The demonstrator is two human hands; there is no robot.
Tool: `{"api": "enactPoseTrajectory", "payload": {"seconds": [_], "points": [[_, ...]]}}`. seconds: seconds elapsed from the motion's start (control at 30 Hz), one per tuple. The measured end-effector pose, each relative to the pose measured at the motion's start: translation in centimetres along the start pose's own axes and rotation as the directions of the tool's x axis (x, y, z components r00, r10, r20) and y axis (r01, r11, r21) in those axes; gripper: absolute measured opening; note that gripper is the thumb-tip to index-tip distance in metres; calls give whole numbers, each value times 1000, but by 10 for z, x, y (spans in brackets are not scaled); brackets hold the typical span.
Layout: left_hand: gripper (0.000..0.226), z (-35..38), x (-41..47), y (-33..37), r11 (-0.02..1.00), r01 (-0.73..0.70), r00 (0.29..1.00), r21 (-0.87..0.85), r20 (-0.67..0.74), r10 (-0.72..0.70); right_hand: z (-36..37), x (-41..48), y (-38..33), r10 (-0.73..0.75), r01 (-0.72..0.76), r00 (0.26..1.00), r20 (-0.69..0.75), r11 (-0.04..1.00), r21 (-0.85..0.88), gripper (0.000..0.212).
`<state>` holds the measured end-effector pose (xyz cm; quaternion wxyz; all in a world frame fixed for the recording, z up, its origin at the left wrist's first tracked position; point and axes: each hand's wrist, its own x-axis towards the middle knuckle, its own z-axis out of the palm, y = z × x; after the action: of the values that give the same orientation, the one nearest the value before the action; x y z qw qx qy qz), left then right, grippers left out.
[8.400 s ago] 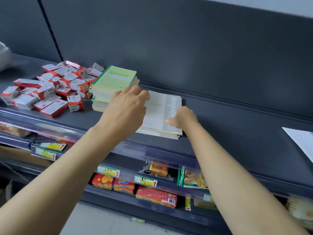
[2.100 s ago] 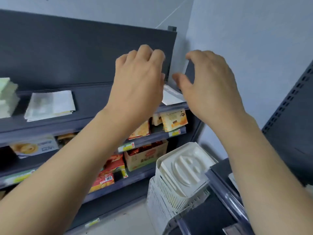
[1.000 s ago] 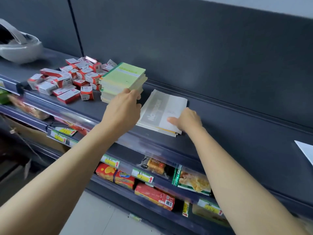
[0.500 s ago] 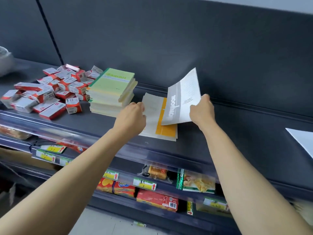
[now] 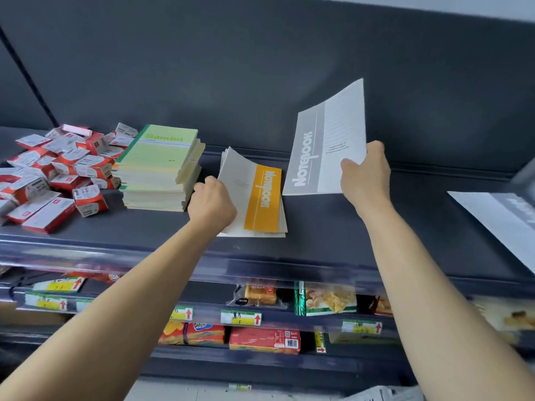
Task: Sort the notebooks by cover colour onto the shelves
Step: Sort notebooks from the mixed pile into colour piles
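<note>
Head view: the right hand (image 5: 365,172) pinches a grey notebook (image 5: 327,140) by its lower right corner, fingers (image 5: 373,149) curled, thumb on the cover, tilted in the air right of the orange-topped pile (image 5: 262,198). The left hand (image 5: 212,202) grips that pile's left edge on the shelf (image 5: 333,227). Thin and floppy, the notebook likely suits an edge pinch.

The right hand (image 5: 365,175) grips a grey notebook (image 5: 325,143) by its lower corner, raised clear of the shelf (image 5: 333,233) and tilted. The left hand (image 5: 212,199) holds the left edge of the thin notebook pile (image 5: 254,198) (orange-banded cover on top), beside the green notebook stack (image 5: 159,166). Red and white boxes (image 5: 52,172) lie heaped further left.
</note>
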<state>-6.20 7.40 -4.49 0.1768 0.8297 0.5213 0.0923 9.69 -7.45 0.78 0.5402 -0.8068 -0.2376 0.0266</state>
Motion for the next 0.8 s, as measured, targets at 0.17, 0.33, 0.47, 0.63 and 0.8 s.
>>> {"api": "enactPoseTrajectory", "payload": {"seconds": [0.17,0.33,0.47,0.63,0.8], "points": [[37,-2,-4,-3,990,-54,995,133,-75,64,0,-2,-8,-14,14,1000,-14,1000,-18,13],[30,-12,-5,-1,993,-109,982,-32,-160,103,2,-10,-17,-17,17,999,-47,1000,0,17],[23,-31,-2,7,936,-165,980,-312,-157,121,-11,-15,-26,-30,32,990,-141,999,16,19],[11,-44,-15,50,826,-328,944,-458,-176,278,-50,-31,-29,-50,40,943,-330,999,-37,22],[11,-27,-49,110,684,-495,849,-536,-130,512,-118,-72,-10,-14,-57,841,-541,992,-114,22]]}}
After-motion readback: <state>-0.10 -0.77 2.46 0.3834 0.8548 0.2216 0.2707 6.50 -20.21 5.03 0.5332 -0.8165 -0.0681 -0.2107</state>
